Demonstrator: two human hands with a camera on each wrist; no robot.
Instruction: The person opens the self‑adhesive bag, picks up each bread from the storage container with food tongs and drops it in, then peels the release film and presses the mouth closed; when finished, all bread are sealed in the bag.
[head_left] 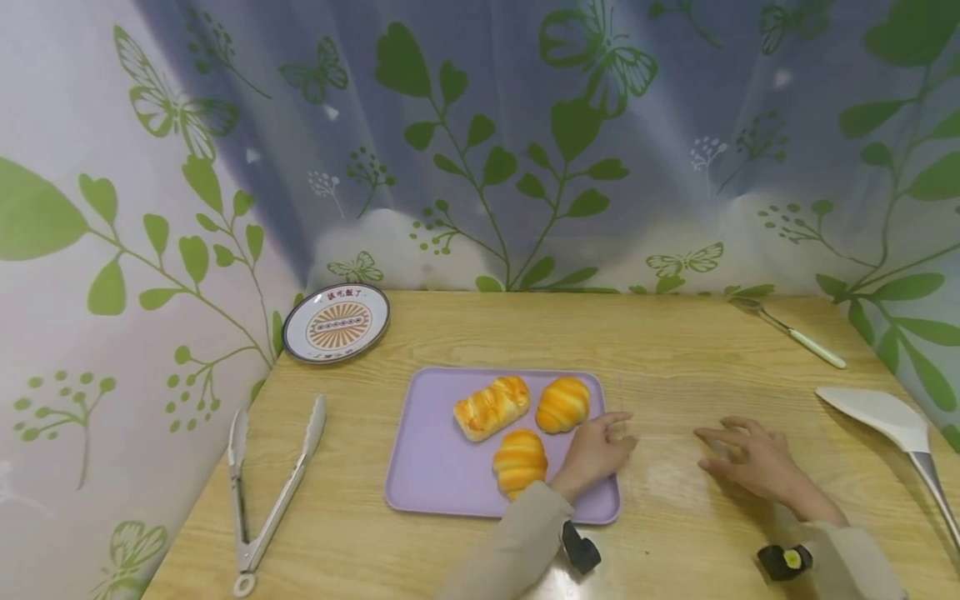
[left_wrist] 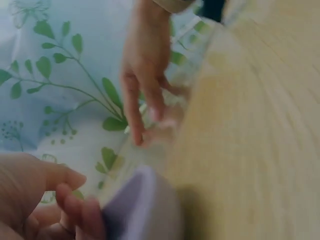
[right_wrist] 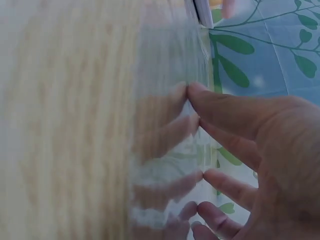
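My left hand (head_left: pixel 598 452) hovers over the right side of a lilac tray (head_left: pixel 435 454), its loosely bent fingers reaching past the rim. Nothing shows between those fingers; in the left wrist view they are close to the tray's edge (left_wrist: pixel 150 210), and contact is unclear. On the tray lie a rectangular bread (head_left: pixel 491 407), a ridged croissant-like roll (head_left: pixel 562 404) behind the left hand, and a second roll (head_left: pixel 520 460) beside its wrist. Right of the tray, my right hand (head_left: pixel 757 467) holds nothing. Its spread fingertips (right_wrist: pixel 197 90) touch the table top in the right wrist view.
Metal tongs (head_left: pixel 273 521) lie spread at the left. A patterned plate (head_left: pixel 337 323) is at the back left corner. A green-handled utensil (head_left: pixel 813 346) lies at the back right, and a white rice paddle (head_left: pixel 885 421) at the right edge. A curtain (head_left: pixel 480 167) hangs behind the table.
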